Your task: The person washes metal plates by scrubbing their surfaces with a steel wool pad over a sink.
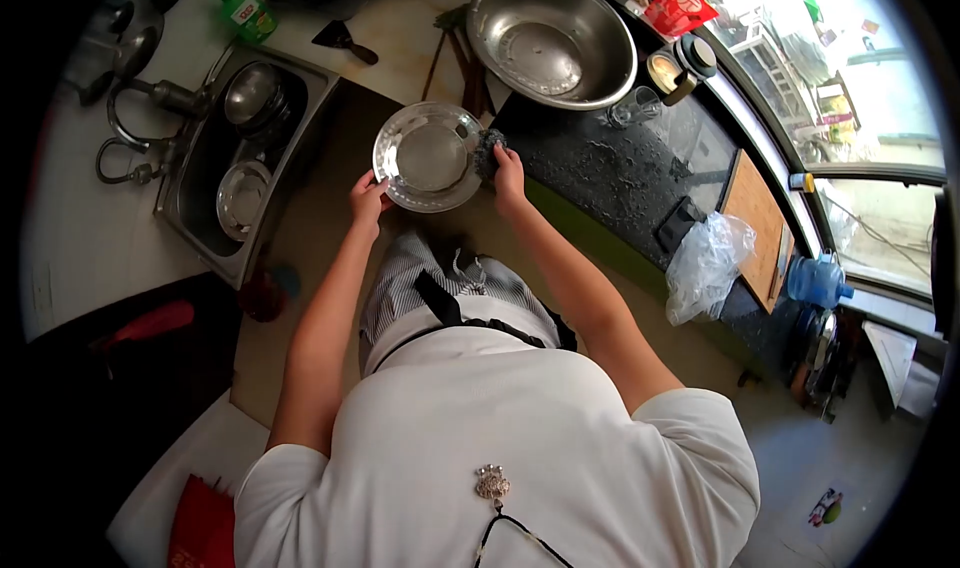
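A shiny round metal plate (430,153) is held up in front of my body, over the gap between the sink and the counter. My left hand (369,200) grips its lower left rim with closed fingers. At the plate's right edge, my right hand (508,173) is closed on a dark steel-wool scrubber (489,152), which touches or nearly touches the rim. The fingertips of that hand are partly hidden by the scrubber.
To the left, a metal sink (322,86) holds bowls (252,93) and a dish (242,200) beneath a faucet (130,128). A large steel basin (552,38), a glass (634,108), a plastic bag (708,268) and a cutting board (755,218) occupy the wet dark counter (590,173). Green detergent (246,15) stands behind the sink.
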Motion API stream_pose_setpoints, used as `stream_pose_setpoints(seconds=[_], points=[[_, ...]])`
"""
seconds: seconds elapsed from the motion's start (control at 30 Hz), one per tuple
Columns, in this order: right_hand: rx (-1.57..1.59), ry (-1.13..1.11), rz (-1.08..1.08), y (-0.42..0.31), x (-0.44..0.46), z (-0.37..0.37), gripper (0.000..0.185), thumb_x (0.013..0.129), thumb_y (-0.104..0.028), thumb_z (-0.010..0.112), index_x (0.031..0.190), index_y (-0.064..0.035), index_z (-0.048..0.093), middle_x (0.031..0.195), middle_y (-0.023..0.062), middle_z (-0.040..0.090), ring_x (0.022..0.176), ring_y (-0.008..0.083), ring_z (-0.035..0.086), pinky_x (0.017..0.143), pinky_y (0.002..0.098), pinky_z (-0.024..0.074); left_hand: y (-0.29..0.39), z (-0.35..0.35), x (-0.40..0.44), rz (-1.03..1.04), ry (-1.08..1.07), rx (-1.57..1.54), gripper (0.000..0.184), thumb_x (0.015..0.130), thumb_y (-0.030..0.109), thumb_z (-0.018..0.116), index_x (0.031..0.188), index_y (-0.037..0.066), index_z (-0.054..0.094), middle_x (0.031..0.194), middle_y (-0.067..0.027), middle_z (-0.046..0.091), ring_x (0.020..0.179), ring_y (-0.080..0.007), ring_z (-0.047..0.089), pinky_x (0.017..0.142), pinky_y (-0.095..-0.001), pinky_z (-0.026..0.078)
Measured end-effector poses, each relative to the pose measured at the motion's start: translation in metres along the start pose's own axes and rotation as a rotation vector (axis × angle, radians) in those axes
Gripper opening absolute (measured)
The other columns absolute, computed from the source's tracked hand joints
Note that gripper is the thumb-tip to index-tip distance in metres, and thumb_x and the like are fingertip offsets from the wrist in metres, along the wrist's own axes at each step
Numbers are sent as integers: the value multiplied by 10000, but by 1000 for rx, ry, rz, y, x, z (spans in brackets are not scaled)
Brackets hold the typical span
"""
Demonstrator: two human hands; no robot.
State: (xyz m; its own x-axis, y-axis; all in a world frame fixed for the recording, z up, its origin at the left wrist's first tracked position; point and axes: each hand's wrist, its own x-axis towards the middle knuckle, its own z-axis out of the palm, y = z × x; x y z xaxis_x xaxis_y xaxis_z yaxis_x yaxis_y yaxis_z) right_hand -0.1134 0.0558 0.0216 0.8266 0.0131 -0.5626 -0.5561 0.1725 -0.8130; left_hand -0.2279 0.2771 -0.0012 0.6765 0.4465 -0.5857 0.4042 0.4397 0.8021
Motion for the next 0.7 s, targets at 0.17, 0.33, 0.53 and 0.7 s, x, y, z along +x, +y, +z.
stream_pose_setpoints(seconds=[0.17,0.33,0.53,0.7], points=[[-87,-161,28,-21,-30,83,353,886,-315,543,1039,3,525,906,43,554,822,129,488,751,275,390,21,-56,-15,46,185,-177,382,848,102,578,1222,87,501,961,-33,617,801,-131,609,669,-289,510],[-88,-287,22,-6,-34,156,354,879,-322,550,1032,-3,528,932,35,558,856,123,499,754,268,391,55,-108,-30,96,216,-317,441,826,81,585,1251,122,476,1006,-23,607,840,-133,603,703,-290,493],[-69,-420,45,18,-37,251,417,857,-368,577,1123,-53,514,1001,3,557,885,98,497,687,268,373,87,-189,-10,136,130,-427,562,805,37,574,1320,158,384,1062,-28,585,903,-159,589,756,-328,492],[-103,-457,74,40,-47,328,339,880,-315,551,1043,-18,533,888,13,553,788,103,487,707,241,386,120,-257,3,152,21,-487,630,818,39,544,1364,209,279,1066,-46,564,900,-186,587,767,-378,502]])
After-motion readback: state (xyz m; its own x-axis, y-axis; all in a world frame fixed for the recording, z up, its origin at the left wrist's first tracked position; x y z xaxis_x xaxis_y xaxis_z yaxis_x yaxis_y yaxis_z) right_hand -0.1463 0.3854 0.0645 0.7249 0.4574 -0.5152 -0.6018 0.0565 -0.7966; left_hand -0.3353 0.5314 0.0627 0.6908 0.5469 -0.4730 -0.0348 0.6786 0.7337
